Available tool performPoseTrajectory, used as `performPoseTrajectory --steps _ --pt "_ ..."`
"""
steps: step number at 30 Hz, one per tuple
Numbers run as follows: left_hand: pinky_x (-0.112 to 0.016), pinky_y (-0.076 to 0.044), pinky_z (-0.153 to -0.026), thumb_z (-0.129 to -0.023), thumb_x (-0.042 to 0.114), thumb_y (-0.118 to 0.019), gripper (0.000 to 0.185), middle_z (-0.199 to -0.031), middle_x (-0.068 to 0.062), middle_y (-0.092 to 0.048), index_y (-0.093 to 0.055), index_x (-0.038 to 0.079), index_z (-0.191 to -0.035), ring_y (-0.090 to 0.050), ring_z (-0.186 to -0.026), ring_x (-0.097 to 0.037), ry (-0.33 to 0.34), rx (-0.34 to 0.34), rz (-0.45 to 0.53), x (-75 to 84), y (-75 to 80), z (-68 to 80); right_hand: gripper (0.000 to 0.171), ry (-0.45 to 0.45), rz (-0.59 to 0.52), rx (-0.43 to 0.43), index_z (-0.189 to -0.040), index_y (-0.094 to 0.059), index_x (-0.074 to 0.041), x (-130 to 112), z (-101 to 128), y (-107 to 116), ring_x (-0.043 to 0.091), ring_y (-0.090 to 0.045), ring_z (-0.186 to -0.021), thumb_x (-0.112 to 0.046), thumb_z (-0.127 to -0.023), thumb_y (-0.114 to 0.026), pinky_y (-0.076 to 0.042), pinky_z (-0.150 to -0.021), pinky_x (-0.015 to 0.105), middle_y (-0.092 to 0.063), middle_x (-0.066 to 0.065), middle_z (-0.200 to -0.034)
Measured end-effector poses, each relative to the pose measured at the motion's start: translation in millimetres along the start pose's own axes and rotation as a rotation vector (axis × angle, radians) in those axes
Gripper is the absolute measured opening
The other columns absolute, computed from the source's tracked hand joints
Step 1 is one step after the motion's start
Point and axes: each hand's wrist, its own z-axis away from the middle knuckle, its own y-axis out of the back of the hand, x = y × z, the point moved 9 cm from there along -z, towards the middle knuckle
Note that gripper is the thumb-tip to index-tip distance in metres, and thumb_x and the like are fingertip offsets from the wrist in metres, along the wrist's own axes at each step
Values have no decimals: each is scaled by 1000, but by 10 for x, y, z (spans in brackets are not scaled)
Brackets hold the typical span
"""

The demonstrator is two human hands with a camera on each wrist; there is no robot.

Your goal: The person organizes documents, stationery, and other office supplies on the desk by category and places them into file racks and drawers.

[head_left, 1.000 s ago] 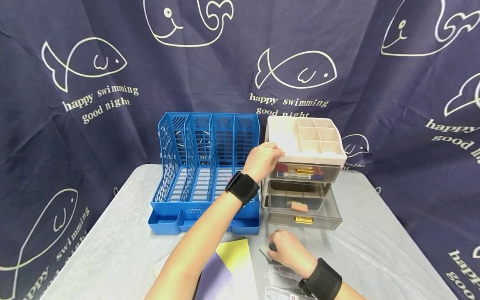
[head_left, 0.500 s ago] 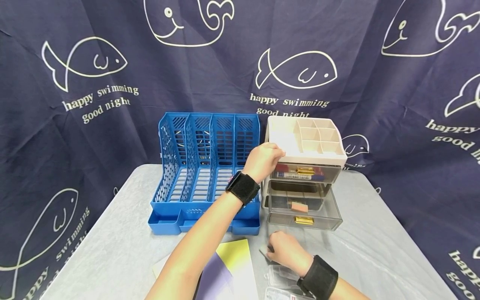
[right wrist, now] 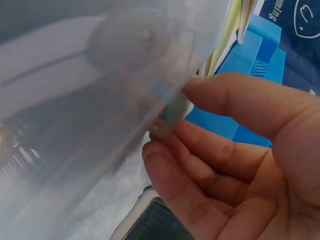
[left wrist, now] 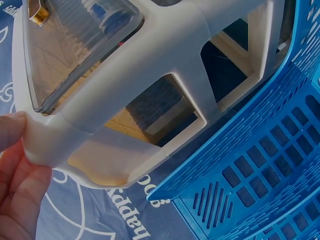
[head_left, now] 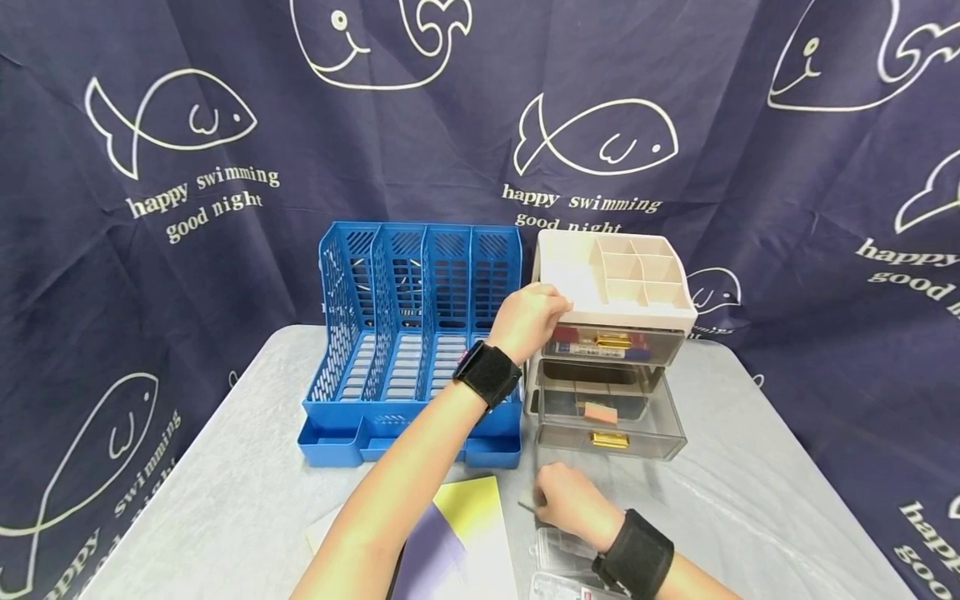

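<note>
My left hand (head_left: 528,321) grips the front left corner of a cream desktop drawer organizer (head_left: 570,265). In the left wrist view, the thumb and fingers of that hand (left wrist: 22,172) close on the organizer's corner (left wrist: 47,135). Low in front of the pulled-out lower drawer (head_left: 660,437), my right hand (head_left: 576,502) pinches a small pale grey-green piece (head_left: 527,505). The right wrist view shows this piece (right wrist: 172,117) between the thumb and fingers of the hand (right wrist: 235,170), partly hidden behind blurred translucent plastic (right wrist: 60,125). I cannot tell what kind of thing it is.
A blue file rack (head_left: 405,408) stands left of the organizer. An orange block (head_left: 600,413) lies in the lower drawer; the shut upper drawer (head_left: 637,343) holds markers. Clear plastic boxes (head_left: 558,554) and a yellow, purple and white sheet (head_left: 476,517) lie at the front.
My right hand has shifted very slightly left, and the pale piece in it has tipped so that only a thin edge shows. The left hand keeps its grip on the organizer.
</note>
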Motion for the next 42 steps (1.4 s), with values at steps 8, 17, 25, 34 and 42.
performPoseTrajectory --steps 8,17,25,34,42 --pt "-22 -51 -84 -91 11 -63 15 -94 2 -70 -75 15 -98 -63 -94 -13 2 -4 4 -11 -15 -5 28 19 -33 14 -55 -49 -16 -4 8 85 4 -34 -50 0 -63 -70 -32 -45 20 -42 -9 -57" --pt "-21 -51 -84 -91 11 -63 15 -94 1 -70 -75 14 -97 -64 -94 -13 -3 -2 8 -20 -27 -5 31 80 -14 33 -55 -44 -15 -142 72 387 2 -29 -54 0 -67 -69 -27 -47 18 -33 -11 -58" --pt "-22 -51 -83 -91 10 -63 16 -94 2 -70 -75 15 -99 -64 -94 -13 1 -2 8 -11 -10 -7 22 125 -2 57 -64 -54 -15 -293 193 769 2 -40 -59 0 -70 -70 -37 -53 20 -50 -7 -66" --pt "-22 -52 -83 -91 12 -63 14 -92 1 -70 -76 14 -96 -64 -92 -14 3 4 2 -3 20 -2 16 135 51 147 -74 -63 -13 -344 277 1126 2 -44 -63 -2 -72 -74 -41 -55 22 -53 -9 -70" --pt "-23 -52 -82 -92 15 -62 14 -91 0 -70 -76 14 -95 -64 -91 -14 4 -6 -4 1 5 -9 15 106 62 218 -77 -66 -11 -237 307 1307 3 -50 -62 -2 -70 -76 -44 -54 21 -62 -5 -73"
